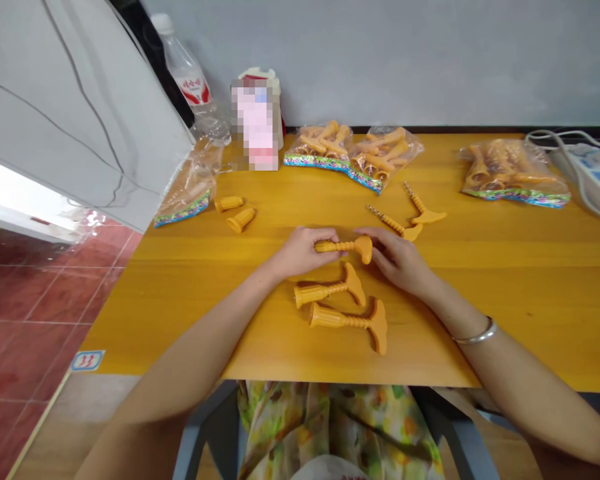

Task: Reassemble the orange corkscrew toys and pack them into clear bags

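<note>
"Grey wall [430, 60] behind, yellow-brown table [505, 287] in front. What are the hands doing?"

"The left hand [300, 253] is closed on the cover [326, 247] of a yellow screw tool [347, 246], right between both hands."

"And the right hand [404, 261]?"

"Its fingers curl by the handle [365, 250]. I can't tell if they grip."

"Which step is it?"

"Putting screw and cover together, I think. Two tools with covers on [349, 320] lie nearer the person."

"What does the next move need?"

"Probably a steady left hand and a straight push or twist on the handle."
</note>
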### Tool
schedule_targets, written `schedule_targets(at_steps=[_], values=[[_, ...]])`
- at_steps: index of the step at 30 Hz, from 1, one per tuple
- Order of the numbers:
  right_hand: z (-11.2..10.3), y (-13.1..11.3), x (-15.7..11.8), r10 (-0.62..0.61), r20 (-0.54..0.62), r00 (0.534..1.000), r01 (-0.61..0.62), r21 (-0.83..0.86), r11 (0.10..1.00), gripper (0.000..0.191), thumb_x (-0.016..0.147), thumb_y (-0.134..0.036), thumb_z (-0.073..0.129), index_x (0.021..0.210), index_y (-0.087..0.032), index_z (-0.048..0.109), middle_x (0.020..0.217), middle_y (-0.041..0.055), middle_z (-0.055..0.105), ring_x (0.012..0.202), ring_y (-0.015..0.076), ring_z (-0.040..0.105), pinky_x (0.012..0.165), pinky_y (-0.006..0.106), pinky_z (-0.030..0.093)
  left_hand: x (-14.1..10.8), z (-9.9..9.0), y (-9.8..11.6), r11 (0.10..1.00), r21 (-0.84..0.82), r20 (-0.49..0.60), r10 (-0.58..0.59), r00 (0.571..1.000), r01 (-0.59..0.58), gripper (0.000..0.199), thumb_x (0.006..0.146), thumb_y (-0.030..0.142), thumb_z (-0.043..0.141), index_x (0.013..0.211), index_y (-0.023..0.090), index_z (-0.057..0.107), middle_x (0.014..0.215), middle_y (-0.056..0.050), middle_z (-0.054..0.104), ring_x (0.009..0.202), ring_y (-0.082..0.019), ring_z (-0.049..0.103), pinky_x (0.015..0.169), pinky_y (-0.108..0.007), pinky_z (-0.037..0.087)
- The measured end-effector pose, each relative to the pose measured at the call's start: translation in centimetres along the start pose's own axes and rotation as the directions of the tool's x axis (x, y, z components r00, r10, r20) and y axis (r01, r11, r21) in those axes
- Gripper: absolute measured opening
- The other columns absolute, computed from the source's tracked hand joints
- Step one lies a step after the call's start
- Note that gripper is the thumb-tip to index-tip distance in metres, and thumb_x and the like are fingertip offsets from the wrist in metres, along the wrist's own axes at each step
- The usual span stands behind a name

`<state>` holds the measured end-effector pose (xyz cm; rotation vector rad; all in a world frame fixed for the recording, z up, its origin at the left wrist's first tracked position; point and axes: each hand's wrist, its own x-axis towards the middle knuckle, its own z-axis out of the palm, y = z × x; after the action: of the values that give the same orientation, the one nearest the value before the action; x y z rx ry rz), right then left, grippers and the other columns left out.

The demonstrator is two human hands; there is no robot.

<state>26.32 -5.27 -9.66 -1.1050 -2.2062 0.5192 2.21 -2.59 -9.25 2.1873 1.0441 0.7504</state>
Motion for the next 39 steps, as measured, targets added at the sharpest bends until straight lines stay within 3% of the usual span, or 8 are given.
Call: schedule_targets(at_steps=[5,12,15,20,24,28,33,39], values=[[0.1,-0.5,0.0,0.046,0.059,0.997,-0.046,0.003,0.999,0.047,0.097,-0.029,0.051,0.142,-0.018,0.047,0.086,0.0042,0.065,0.065,0.0150,0.058,0.068,0.029,0.050,-0.1,0.1,-1.1,0.963,0.268,-0.080,0.065,0.995,-0.041,0.032,0.091,0.052,0.061,0.097,0.021,0.069,0.094,-0.001,0.075,0.081,-0.016,0.068,0.072,-0.025,0.044],[0.5,-0.6,-0.1,-0.007,0.068,0.998,0.012,-0.083,0.996,0.047,0.097,-0.046,0.054,0.138,-0.022,0.052,0.116,0.0113,0.069,0.071,0.0168,0.063,0.069,0.031,0.051,0.0,0.4,-1.3,0.884,0.431,-0.056,0.227,0.972,-0.182,0.035,0.096,0.052,0.054,0.100,0.020,0.066,0.096,-0.004,0.074,0.088,-0.018,0.066,0.074,-0.027,0.045],[0.2,-1.1,0.1,0.059,0.055,0.997,-0.053,-0.098,0.994,0.043,0.099,-0.045,0.048,0.132,-0.018,0.057,0.102,0.0105,0.073,0.064,0.0169,0.062,0.066,0.030,0.049,-0.1,0.5,-1.1,0.833,0.506,-0.036,0.277,0.960,-0.221,0.032,0.099,0.047,0.051,0.099,0.019,0.066,0.091,-0.004,0.073,0.085,-0.017,0.065,0.070,-0.027,0.044],[-0.4,-2.3,0.4,0.228,0.029,0.973,-0.225,-0.077,0.971,0.047,0.099,-0.055,0.040,0.098,-0.017,0.069,0.058,0.0018,0.059,0.051,0.0149,0.051,0.053,0.027,0.036,-0.1,0.5,-0.3,0.699,0.645,0.000,0.404,0.915,-0.309,0.029,0.101,0.041,0.048,0.093,0.019,0.066,0.083,-0.003,0.070,0.081,-0.017,0.061,0.061,-0.028,0.038],[-0.3,-2.9,0.6,0.361,0.031,0.932,-0.362,0.061,0.930,0.062,0.093,-0.070,0.038,0.058,-0.020,0.048,0.049,-0.0025,0.039,0.045,0.0097,0.034,0.047,0.027,0.026,-0.1,0.3,0.4,0.620,0.704,0.037,0.455,0.890,-0.346,0.032,0.103,0.037,0.044,0.087,0.020,0.065,0.075,-0.003,0.067,0.073,-0.015,0.059,0.055,-0.029,0.031],[-0.1,-2.9,0.6,0.478,0.174,0.861,-0.509,0.263,0.820,0.067,0.092,-0.075,0.032,0.054,-0.021,0.038,0.046,-0.0034,0.036,0.043,0.0085,0.031,0.044,0.026,0.026,-0.2,0.3,0.6,0.636,0.690,0.055,0.431,0.901,-0.346,0.032,0.103,0.037,0.043,0.088,0.021,0.066,0.076,-0.003,0.067,0.070,-0.014,0.059,0.055,-0.030,0.030],[-0.1,-2.1,0.4,0.162,0.038,0.986,-0.165,0.079,0.983,0.051,0.098,-0.059,0.040,0.072,-0.019,0.057,0.064,0.0022,0.057,0.059,0.0144,0.053,0.058,0.027,0.042,-0.2,-0.1,0.3,0.812,0.533,0.093,0.222,0.971,-0.237,0.029,0.098,0.046,0.051,0.092,0.022,0.068,0.079,-0.001,0.070,0.068,-0.014,0.060,0.055,-0.027,0.029],[-0.6,-1.4,0.1,-0.126,-0.044,0.991,0.113,-0.226,0.968,0.041,0.102,-0.029,0.043,0.142,-0.020,0.047,0.098,0.0098,0.062,0.084,0.0206,0.062,0.074,0.033,0.052,0.2,-0.8,0.5,0.998,0.059,0.098,0.018,0.995,-0.023,0.030,0.092,0.046,0.059,0.087,0.019,0.070,0.070,0.003,0.063,0.061,-0.009,0.050,0.061,-0.022,0.034]])
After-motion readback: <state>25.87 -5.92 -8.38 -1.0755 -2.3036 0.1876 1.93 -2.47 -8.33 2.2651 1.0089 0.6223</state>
